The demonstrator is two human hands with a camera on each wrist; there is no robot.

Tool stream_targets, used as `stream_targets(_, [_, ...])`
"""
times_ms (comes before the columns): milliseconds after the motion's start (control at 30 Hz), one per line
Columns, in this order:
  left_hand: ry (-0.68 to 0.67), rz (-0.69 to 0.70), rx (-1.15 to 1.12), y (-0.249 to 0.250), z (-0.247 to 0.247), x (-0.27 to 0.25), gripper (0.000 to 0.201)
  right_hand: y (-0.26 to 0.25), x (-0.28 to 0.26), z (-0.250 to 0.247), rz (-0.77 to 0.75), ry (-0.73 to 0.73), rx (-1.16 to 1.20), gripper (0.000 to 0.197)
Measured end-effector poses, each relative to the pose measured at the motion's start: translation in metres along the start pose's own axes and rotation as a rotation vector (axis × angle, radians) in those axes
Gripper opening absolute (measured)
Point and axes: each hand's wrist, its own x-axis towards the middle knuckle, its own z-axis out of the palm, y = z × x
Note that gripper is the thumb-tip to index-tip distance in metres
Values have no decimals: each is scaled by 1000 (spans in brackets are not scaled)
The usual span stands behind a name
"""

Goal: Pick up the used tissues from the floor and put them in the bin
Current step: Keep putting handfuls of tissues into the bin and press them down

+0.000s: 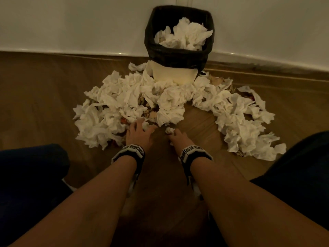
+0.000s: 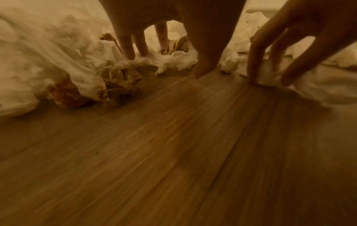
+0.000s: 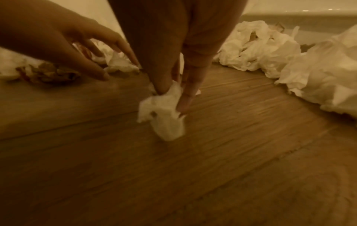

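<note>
Two hands are down at the floor here, both at the near edge of the mess. The right hand (image 1: 175, 138) has its fingertips pinched on one small wad of tissue (image 3: 164, 113), which sits right on the floor (image 1: 195, 122) in the bare gap between the two heaps. The left hand (image 1: 138, 133) is spread with fairly straight fingers, tips touching a tissue at the edge of the left heap (image 1: 106, 111); it doesn't look like it has actually closed on anything yet.

Going outward: the tissues fan out in a big arc, with the left heap just ahead of the left hand and the right heap (image 1: 240, 122) off to the right, a bit apart from the right hand. Some brownish scraps are mixed in among them.

The bit that matters: the bin (image 1: 178, 50) stands straight ahead of both hands, against the wall (image 1: 71, 24), beyond the pile. It's black-lined and already holds a mound of tissues. The right hand is the one with something gripped, so its next move is probably up and forward over the pile. Most of the job looks left to do.
</note>
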Motion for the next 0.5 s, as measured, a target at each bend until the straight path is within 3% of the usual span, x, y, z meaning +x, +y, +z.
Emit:
stream_targets(167, [-111,11,11,-1,5,-1,45,-4,4,-13,196,-66,211,46])
stream_targets(300, [-201,15,-30,-1,-1,4,40,4,2,-13,177,55,177,37])
stream_targets(500, [-245,-10,-160,-5,-6,9,29,3,2,-3,313,318,552,27])
